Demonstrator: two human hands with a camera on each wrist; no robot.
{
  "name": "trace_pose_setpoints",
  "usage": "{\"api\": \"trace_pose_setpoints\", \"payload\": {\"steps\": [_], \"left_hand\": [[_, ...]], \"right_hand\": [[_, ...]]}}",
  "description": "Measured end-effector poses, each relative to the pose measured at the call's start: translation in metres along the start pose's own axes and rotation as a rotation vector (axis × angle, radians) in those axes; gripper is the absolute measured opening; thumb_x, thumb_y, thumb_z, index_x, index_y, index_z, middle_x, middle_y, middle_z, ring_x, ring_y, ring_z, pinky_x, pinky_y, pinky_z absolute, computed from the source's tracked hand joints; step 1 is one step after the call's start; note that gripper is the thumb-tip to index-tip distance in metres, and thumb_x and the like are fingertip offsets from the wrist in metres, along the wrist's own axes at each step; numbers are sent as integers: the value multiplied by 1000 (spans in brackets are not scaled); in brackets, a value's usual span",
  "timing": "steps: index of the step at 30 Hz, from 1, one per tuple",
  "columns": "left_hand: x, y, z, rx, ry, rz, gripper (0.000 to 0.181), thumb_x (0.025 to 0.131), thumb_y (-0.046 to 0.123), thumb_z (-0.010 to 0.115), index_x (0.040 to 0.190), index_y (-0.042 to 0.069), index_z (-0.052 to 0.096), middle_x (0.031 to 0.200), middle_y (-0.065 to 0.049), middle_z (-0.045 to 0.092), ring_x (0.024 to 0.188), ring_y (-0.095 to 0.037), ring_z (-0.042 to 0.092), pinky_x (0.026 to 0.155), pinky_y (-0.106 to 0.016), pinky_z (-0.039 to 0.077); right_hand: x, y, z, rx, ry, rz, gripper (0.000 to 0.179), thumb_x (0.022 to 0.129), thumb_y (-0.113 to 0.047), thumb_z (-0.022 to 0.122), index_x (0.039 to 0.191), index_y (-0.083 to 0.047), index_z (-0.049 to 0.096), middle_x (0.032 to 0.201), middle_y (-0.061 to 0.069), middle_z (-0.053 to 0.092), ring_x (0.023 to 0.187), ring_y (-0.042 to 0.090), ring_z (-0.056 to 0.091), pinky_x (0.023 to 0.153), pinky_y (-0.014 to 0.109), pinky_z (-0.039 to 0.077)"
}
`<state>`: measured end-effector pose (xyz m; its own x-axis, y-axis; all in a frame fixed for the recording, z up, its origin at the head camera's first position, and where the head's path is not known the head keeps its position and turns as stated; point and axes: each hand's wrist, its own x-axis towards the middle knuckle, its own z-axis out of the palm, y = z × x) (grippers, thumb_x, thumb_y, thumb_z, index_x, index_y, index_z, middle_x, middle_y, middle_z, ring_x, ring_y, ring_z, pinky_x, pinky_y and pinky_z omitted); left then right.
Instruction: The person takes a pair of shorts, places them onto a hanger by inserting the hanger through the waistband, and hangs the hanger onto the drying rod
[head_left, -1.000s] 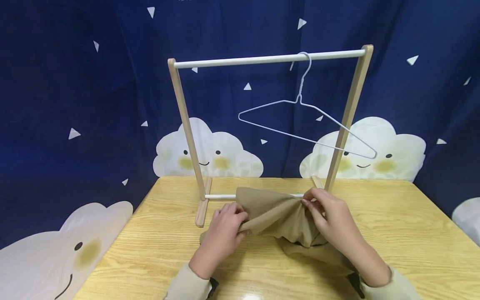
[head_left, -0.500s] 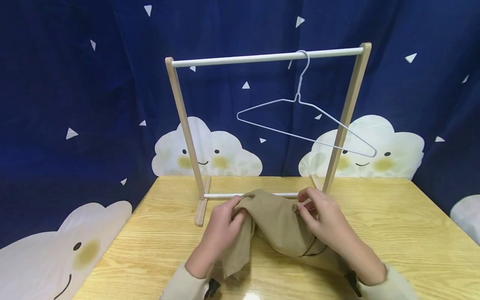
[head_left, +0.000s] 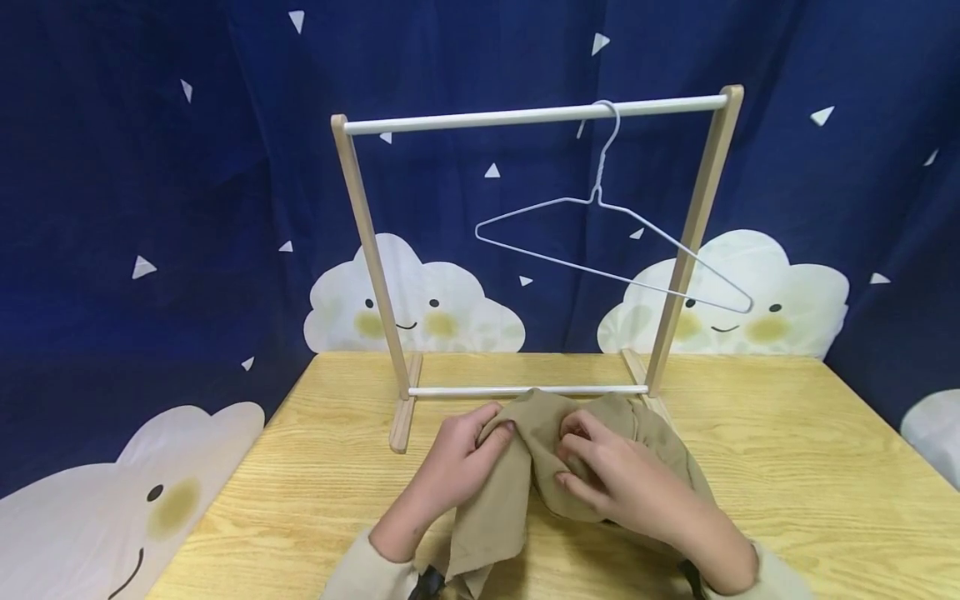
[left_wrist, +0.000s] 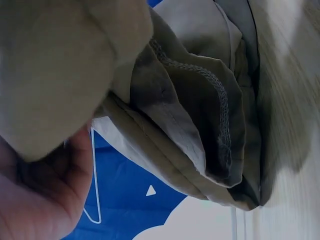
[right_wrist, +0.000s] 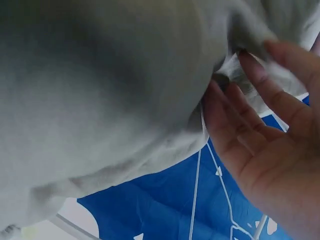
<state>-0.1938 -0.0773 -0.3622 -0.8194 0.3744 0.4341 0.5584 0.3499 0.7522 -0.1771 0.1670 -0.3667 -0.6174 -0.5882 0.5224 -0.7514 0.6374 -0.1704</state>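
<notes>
"Change?"
"My right hand sits further inward than a second ago; pinch unclear. My left hand grips the crumpled tan cloth, six o'clock from the white-barred wooden rack."
"Meaning?"
"Regripping, I judge."

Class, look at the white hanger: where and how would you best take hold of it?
Probably pinch the white hanger at its narrow neck, coming from the near side: its hook loops over the top rail, and the neck hangs clear below, with nothing in front.
</notes>
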Motion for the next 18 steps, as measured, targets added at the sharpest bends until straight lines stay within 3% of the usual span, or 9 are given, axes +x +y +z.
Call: {"api": "trace_pose_setpoints", "payload": {"steps": [2,5,8,10,12,16,18], "left_hand": [[0,0,0,81,62,21,20,104,21,57,84,18,60,59,12,37,50,-2,41,50,-22,40],[1,-4,0,328,205,103,19,99,22,64,81,18,58,61,12,37,54,-5,39,49,-21,35],[1,-9,0,522,300,170,10,91,20,71,95,14,64,77,7,56,70,-11,52,56,-25,44],[1,-10,0,544,287,229,29,87,23,75,111,10,64,100,0,65,90,-16,60,71,-31,53],[1,-8,1,520,243,320,46,85,26,77,123,7,61,122,-5,64,109,-21,59,90,-36,52],[1,-1,8,544,157,551,53,84,39,80,125,10,60,130,-4,58,120,-22,55,101,-40,46],[0,1,12,591,109,598,55,81,43,83,122,13,61,128,-2,58,118,-20,55,100,-39,46]], "right_hand": [[0,0,-1,-25,19,16,16,87,-14,78,88,-19,63,104,-6,55,73,1,51,59,20,47],[3,2,-4,-17,83,29,19,89,-8,74,85,-19,59,87,-11,53,66,-1,45,55,17,42],[5,2,-8,-13,153,48,18,91,-7,71,88,-20,58,72,-17,43,59,-4,38,51,16,37],[6,2,-10,-2,193,65,19,92,-7,71,89,-20,59,67,-19,40,56,-5,36,49,16,34],[6,1,-11,7,216,80,18,92,-7,72,92,-21,62,65,-20,40,55,-6,36,49,16,34],[7,-1,-12,152,238,74,19,93,-2,70,94,-20,63,65,-20,47,54,-7,43,48,14,38],[7,-2,-13,256,238,70,19,94,1,67,95,-17,64,68,-17,55,56,-5,50,50,14,43]]}}
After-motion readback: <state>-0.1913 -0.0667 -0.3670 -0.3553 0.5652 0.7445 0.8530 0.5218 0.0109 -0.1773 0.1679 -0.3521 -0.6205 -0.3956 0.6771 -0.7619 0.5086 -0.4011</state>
